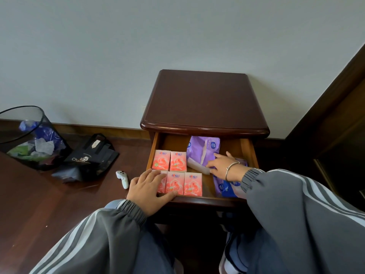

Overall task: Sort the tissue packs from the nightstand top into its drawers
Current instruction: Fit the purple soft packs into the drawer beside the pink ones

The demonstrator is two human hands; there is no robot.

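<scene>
Grey striped sleeves (110,234) lead to both hands at open top drawer (153,149) of nightstand (197,99). L hand (150,189) lies flat, fingers straight, on front-left corner of drawer, covering one of five pink tissue packs (175,183) — 2 rows, left half. R hand (223,165) has fingers spread, pressing purple pack (197,153) mid-drawer, nothing gripped. Second purple pack (218,184) w/ blue pack (229,189) — front-right corner.

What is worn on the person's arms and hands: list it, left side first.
Left sleeve: dark grey jacket fabric with pale stripes running along it, ending in a gathered elastic cuff. Left hand: bare, no glove or ring seen. Right sleeve: same grey striped fabric and gathered cuff. Right hand: bare, with a thin silver bangle at the wrist.
</scene>
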